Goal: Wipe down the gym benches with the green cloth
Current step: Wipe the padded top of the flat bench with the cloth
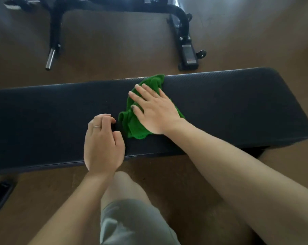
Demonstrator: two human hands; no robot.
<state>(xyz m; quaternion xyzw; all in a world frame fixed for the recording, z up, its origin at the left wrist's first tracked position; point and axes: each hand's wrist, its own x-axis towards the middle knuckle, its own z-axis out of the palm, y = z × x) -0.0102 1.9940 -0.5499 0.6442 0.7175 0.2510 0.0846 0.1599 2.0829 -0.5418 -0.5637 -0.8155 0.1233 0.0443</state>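
A long black padded bench (220,106) ran across the view on a brown floor (114,50). The green cloth (132,124) lay bunched on its top near the middle, reaching the far edge. The right hand (155,110) pressed flat on the cloth with fingers straight and spread. The left hand (103,144) rested just beside the cloth at the near edge, fingers loosely curled, holding nothing. Behind stood a black metal frame (183,20) of other gym equipment.
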